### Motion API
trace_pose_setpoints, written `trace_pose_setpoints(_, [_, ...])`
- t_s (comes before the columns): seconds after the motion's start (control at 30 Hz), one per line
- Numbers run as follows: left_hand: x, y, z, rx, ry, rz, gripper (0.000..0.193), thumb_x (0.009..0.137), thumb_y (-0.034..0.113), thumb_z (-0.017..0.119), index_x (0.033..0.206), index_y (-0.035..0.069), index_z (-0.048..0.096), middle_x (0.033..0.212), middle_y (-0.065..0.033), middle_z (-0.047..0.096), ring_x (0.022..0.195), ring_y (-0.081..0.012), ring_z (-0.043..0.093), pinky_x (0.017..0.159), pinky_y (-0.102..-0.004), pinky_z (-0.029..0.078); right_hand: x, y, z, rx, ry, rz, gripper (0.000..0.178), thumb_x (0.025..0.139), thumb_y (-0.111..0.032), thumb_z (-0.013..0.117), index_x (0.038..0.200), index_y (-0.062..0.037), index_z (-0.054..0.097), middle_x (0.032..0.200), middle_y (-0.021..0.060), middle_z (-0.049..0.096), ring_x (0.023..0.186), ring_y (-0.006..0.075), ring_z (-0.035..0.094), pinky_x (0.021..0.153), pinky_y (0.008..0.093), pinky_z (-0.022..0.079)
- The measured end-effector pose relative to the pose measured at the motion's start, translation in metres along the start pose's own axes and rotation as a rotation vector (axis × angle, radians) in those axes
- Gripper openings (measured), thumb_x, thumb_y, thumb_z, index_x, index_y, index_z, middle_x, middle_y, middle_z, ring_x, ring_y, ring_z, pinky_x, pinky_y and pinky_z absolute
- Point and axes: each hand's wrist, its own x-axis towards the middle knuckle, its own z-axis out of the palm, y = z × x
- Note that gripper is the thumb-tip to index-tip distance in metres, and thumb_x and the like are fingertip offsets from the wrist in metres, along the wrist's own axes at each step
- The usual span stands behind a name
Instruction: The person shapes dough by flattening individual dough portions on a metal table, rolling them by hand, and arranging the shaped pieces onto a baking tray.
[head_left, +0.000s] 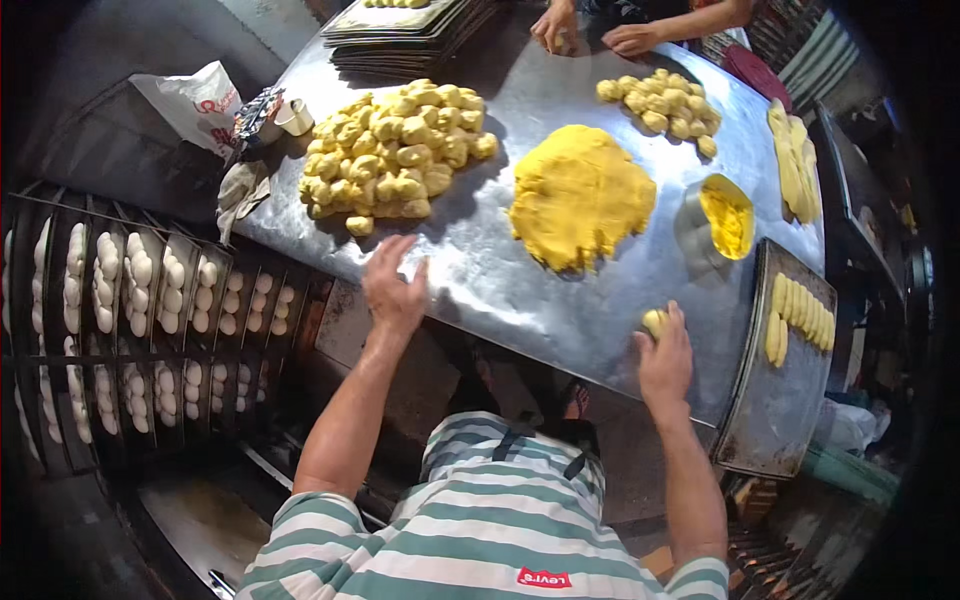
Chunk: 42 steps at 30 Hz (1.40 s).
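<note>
My left hand (pixel 397 285) is at the near edge of the metal table, fingers spread and nothing in them. Just beyond it lies a big heap of yellow dough pieces (pixel 395 150), with one lump at its near end. Farther right, my right hand (pixel 667 360) has a small yellow dough ball (pixel 655 321) between its thumb and fingers, over the table near its front edge. A wide flat slab of yellow filling or dough (pixel 582 195) sits mid-table. To its right stands a metal container (pixel 708 222) with yellow stuff inside.
A co-worker's hands (pixel 630 39) work at the far edge, behind a smaller pile of dough balls (pixel 663 104). Dough strips (pixel 795 165) lie at right, above a tray (pixel 752 425) of shaped pieces. Stacked trays (pixel 405 45) stand far left; a rack (pixel 160 345) holds white dough rolls.
</note>
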Motion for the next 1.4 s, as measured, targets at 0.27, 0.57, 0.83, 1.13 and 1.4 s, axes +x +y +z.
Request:
trace_pose_setpoints(0.27, [0.090,-0.099,0.005,-0.351,-0.135,-0.540,0.045,0.104,0.043,0.068,0.105,-0.001,0.078,0.080,-0.0083,0.075,0.073,-0.0188,0.066,0.073,-0.0387,0.053,-0.027,-0.063,0.006,0.218,0.007,0.228,0.062,0.102,-0.023,0.069,0.154,0.0026,0.048,0.160,0.0279,0.048,0.151,0.0458,0.042,0.124,0.0488,0.037])
trace_pose_setpoints(0.57, [0.039,-0.152,0.009,-0.633,-0.211,-0.245,0.042,0.095,0.006,0.078,0.134,0.004,0.062,0.122,-0.0085,0.068,0.102,-0.0177,0.067,0.081,-0.0294,0.057,0.004,0.053,-0.048,0.397,0.313,0.432,0.035,0.094,-0.021,0.076,0.122,0.0003,0.072,0.110,0.0238,0.073,0.102,0.0429,0.070,0.090,0.0498,0.055])
trace_pose_setpoints(0.83, [-0.062,0.134,0.049,-0.919,-0.566,-0.399,0.038,0.097,0.004,0.072,0.135,0.000,0.067,0.120,-0.0100,0.071,0.106,-0.0202,0.070,0.090,-0.0334,0.060,0.024,0.236,-0.128,0.328,0.243,0.682,0.032,0.093,-0.019,0.074,0.120,-0.0019,0.076,0.115,0.0211,0.073,0.115,0.0407,0.064,0.100,0.0480,0.050])
trace_pose_setpoints(1.13, [-0.091,0.347,0.110,-1.203,-1.005,-0.486,0.038,0.102,0.013,0.074,0.138,0.000,0.067,0.115,-0.0081,0.076,0.092,-0.0120,0.071,0.076,-0.0287,0.060,0.011,0.056,-0.087,1.155,-0.121,0.219,0.030,0.097,-0.013,0.079,0.123,0.0005,0.075,0.111,0.0119,0.079,0.095,0.0190,0.075,0.084,0.0316,0.059])
trace_pose_setpoints(1.4, [-0.031,0.282,0.135,-1.009,-1.072,-0.493,0.029,0.103,0.008,0.070,0.130,-0.003,0.072,0.108,-0.0082,0.078,0.089,-0.0109,0.071,0.078,-0.0283,0.059,0.095,0.077,-0.069,0.404,0.267,-0.064,0.028,0.090,-0.013,0.084,0.118,-0.0108,0.081,0.123,0.0093,0.073,0.115,0.0273,0.067,0.100,0.0404,0.053])
